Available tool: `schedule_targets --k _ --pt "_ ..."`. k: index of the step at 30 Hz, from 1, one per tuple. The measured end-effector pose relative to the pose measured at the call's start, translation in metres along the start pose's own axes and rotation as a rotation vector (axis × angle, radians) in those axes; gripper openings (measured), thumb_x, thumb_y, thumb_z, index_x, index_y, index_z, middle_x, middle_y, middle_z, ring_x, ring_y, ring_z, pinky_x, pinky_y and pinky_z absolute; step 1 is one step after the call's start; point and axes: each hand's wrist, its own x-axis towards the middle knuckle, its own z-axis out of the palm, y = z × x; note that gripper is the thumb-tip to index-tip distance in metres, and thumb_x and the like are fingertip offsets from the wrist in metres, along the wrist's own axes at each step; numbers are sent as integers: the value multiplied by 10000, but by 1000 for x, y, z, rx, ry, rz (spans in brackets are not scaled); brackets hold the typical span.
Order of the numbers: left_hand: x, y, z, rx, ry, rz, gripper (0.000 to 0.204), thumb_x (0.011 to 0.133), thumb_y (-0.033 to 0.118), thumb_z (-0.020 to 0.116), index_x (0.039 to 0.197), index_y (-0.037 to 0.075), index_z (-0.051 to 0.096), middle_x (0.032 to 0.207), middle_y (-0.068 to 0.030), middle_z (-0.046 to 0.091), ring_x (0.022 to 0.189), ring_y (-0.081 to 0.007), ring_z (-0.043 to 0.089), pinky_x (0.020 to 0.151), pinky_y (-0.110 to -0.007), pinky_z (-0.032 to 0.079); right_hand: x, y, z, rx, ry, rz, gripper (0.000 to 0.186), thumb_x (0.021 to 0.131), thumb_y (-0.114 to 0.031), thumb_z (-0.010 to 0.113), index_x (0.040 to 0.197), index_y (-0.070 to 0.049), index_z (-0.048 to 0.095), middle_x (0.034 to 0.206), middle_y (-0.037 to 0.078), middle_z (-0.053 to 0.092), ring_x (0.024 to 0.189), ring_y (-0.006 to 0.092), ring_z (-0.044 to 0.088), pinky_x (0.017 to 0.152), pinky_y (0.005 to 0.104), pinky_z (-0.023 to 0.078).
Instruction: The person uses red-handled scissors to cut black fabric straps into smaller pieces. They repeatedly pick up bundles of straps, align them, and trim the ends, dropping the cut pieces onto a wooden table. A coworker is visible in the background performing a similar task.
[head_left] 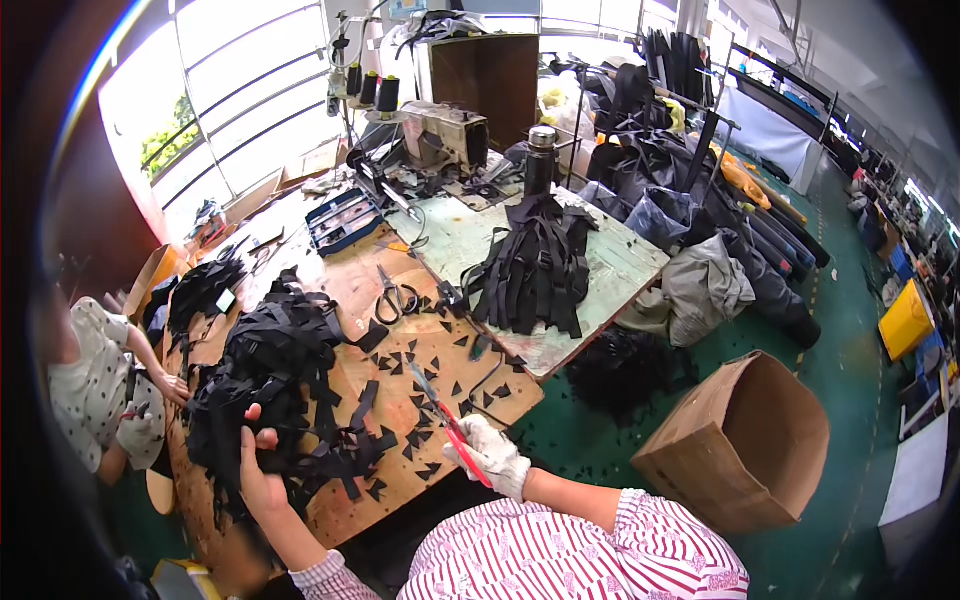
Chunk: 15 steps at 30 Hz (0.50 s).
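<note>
My right hand (490,455), in a white glove, is closed round the red handles of a pair of scissors (447,420). Their blades point up and left over the table. At the near edge of a heap of black webbing straps (275,350) is my bare left hand (260,468), fingers apart; I cannot tell whether it touches the straps. Small black cut-off pieces (415,405) lie scattered between my hands. Beyond them rests a second pair of scissors (393,298) with black handles. A bundle of black straps (535,265) is spread on the pale green board.
A co-worker (100,385) with one gloved hand is at the left table edge. Behind stand a sewing machine (445,135), a blue tool tray (342,220) and a dark flask (541,160). An open cardboard box (700,455) sits on the floor at right, near grey sacks (705,290).
</note>
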Motion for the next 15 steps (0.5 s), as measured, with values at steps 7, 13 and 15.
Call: schedule_targets --k 7,13,15 --pt "-35 -50 12 5 385 -76 170 931 250 542 989 91 547 748 -48 591 568 -118 528 554 -227 435 -13 -23 7 -148 -59 -37 432 818 -377 648 1070 -51 515 885 156 591 825 293 588 735 371 449" --pt "-56 -77 39 189 435 -164 116 925 193 553 969 103 495 621 2 448 500 -72 395 420 -221 294 -5 -11 23 -335 -111 -244 486 767 -312 701 1126 -64 486 970 203 572 828 381 607 693 430 476" --pt "-42 -84 57 119 385 -221 208 913 170 560 1042 81 423 614 4 435 497 -72 395 427 -217 289 -2 -7 17 -418 -83 -340 532 733 -301 736 1136 -68 478 969 191 572 797 351 611 695 413 478"
